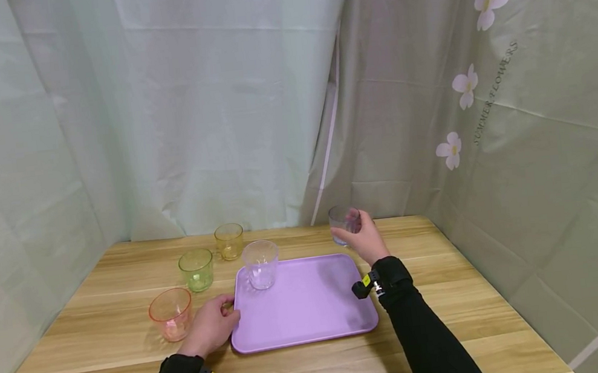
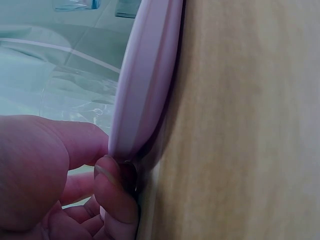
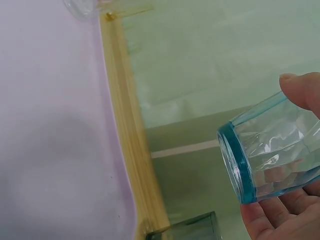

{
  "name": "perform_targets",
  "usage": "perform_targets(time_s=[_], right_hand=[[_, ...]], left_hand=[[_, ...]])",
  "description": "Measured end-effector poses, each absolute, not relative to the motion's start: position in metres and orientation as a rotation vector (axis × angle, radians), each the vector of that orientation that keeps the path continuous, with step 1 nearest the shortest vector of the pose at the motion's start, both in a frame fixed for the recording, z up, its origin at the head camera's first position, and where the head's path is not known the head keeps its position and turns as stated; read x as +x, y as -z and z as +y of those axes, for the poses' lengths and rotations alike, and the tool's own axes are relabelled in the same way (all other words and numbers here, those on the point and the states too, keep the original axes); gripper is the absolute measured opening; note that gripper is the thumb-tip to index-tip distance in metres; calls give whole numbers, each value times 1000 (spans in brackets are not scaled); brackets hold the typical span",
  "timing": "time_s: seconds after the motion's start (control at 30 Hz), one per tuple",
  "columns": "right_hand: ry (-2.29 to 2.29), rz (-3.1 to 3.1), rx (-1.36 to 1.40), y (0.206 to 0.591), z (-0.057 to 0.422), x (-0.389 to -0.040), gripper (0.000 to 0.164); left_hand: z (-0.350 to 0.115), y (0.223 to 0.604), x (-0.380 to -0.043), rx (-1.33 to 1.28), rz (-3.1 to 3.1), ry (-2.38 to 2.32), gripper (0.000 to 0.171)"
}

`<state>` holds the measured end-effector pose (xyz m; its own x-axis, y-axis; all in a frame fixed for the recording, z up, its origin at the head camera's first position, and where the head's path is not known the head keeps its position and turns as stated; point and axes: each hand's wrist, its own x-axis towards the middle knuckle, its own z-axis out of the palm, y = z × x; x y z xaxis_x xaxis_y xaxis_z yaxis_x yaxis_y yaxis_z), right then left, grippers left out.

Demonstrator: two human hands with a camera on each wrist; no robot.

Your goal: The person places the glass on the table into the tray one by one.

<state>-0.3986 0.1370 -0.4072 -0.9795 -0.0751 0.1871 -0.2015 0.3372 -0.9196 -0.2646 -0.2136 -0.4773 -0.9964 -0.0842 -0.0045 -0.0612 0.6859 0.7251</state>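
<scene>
My left hand [image 1: 212,324] pinches the left edge of a purple tray [image 1: 313,319] lying on the table; in the left wrist view, thumb and finger meet at its rim [image 2: 131,107]. Beyond the tray's back right corner, my right hand [image 1: 363,239] grips a bluish see-through cup [image 3: 275,150], thumb on one side and fingers on the other. That cup is tilted in the right wrist view. A clear cup [image 1: 261,266] stands upright on the tray's back left corner.
Left of the tray stand a pink cup [image 1: 172,315], a green cup [image 1: 196,271] and an amber cup [image 1: 229,242]. Part of a dark greenish cup [image 3: 192,229] shows low in the right wrist view. Curtains [image 1: 214,110] hang behind and beside the wooden table [image 1: 452,292].
</scene>
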Motion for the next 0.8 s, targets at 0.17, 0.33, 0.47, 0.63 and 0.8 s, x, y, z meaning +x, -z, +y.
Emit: perform_targets(time_s=[0.17, 0.33, 0.47, 0.63, 0.8], right_hand=[[-1718, -2492, 267, 410, 129, -396, 81], [-1715, -2487, 278, 414, 123, -396, 80], [-1742, -2474, 283, 417, 120, -396, 80], [-1786, -2462, 280, 420, 116, -394, 78], [-1756, -2479, 281, 425, 113, -395, 80]], left_hand=[[-214, 478, -265, 121, -2856, 1224, 51], [-213, 478, -265, 121, -2858, 1230, 51], [-213, 477, -265, 125, -2860, 1235, 52], [-214, 477, -264, 127, -2859, 1235, 52], [-214, 478, -265, 126, -2859, 1238, 52]])
